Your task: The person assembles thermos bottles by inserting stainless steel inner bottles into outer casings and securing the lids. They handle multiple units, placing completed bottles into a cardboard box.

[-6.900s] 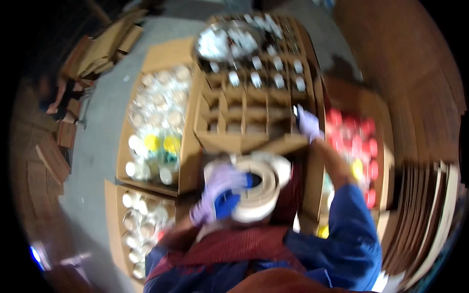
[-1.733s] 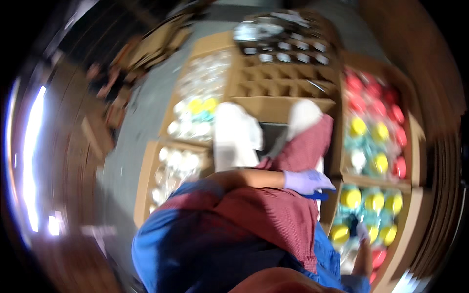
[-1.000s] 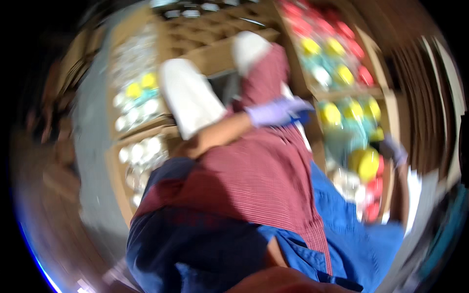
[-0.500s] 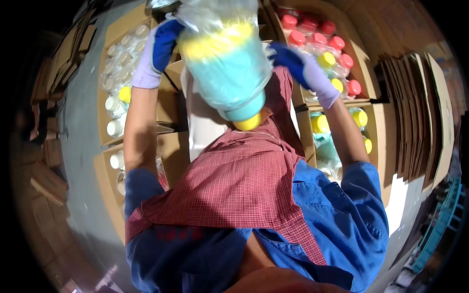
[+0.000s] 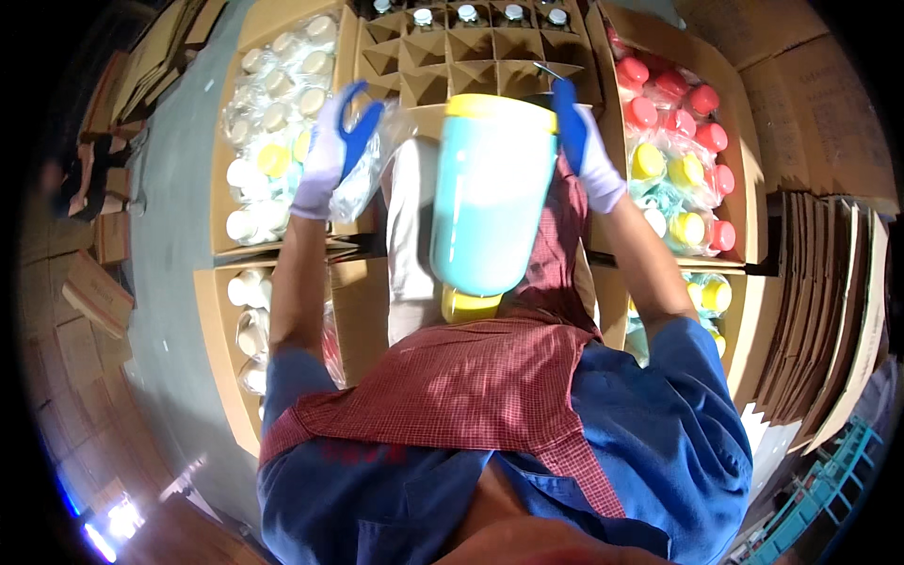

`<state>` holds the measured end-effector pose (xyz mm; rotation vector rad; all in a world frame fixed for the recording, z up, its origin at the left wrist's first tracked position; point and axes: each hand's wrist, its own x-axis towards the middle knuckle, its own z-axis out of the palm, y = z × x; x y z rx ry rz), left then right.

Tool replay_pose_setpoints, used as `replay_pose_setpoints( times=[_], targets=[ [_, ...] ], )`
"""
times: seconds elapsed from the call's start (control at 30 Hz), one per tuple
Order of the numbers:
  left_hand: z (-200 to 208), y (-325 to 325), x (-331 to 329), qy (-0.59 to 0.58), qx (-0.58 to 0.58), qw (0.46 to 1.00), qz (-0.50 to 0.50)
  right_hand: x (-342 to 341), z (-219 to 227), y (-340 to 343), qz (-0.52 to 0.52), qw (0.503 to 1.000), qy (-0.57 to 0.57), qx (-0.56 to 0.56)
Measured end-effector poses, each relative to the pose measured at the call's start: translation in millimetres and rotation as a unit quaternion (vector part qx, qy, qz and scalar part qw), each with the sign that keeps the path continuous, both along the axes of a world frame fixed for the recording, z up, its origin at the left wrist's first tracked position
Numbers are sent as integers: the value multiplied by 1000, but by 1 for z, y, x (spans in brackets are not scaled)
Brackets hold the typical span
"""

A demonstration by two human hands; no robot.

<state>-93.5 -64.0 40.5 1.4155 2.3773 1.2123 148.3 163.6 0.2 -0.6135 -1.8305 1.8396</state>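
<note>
One turquoise container [image 5: 492, 202] is just beyond the red checked apron [image 5: 452, 386], its yellow rim [image 5: 499, 109] far and its yellow cap [image 5: 469, 307] near. The gloved right hand [image 5: 589, 151] has its fingers against the container's far right edge; whether they grip it cannot be told. The gloved left hand [image 5: 330, 155] is apart from the container, its fingers and thumb spread wide, a clear plastic bag [image 5: 365, 186] just beside them. Far off is a divided carton [image 5: 424, 52]; red-capped bottles [image 5: 676, 122] fill much of the box [image 5: 750, 202] at right.
</note>
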Motion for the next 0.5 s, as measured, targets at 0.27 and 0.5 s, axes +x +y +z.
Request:
replay_pose_setpoints(
  times=[0.27,0.5],
  targets=[
    [62,62,89,-229,333,906,-128,-34,45,21,17,975,37,217],
    [43,85,34,-143,120,942,-278,-60,60,50,178,930,102,306]
  ],
)
